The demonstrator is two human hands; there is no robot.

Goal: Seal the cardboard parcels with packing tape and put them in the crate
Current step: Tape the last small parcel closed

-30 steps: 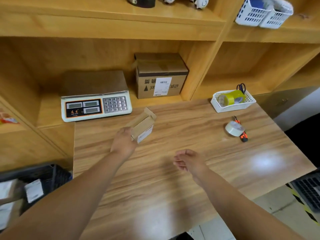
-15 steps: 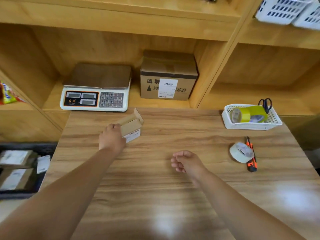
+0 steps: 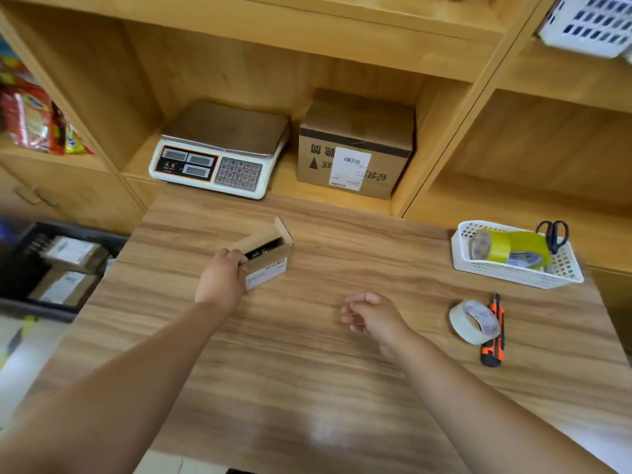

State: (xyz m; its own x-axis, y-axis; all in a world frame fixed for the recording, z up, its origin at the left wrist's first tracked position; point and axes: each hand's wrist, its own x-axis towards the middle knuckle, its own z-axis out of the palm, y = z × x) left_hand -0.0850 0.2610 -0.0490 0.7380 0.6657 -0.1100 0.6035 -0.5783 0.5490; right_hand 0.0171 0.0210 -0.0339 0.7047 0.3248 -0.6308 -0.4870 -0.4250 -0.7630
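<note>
A small cardboard parcel [image 3: 268, 258] with a white label lies on the wooden table [image 3: 307, 371], its top flaps partly open. My left hand [image 3: 220, 278] grips its near left end. My right hand [image 3: 371, 311] hovers above the table to the right, fingers loosely curled and holding nothing. A roll of clear packing tape [image 3: 473, 321] lies on the table at the right. A dark crate [image 3: 30, 234] with several labelled parcels sits on the floor at the left.
An orange utility knife [image 3: 494, 343] lies beside the tape. A white basket [image 3: 513, 273] holds yellow tape rolls and scissors. A weighing scale [image 3: 219, 152] and a larger sealed box [image 3: 355, 148] stand in the shelf behind the table.
My left hand has set the small parcel lower onto the table and its flaps now gape open. The camera has swung left and downward; my right hand stays put.
</note>
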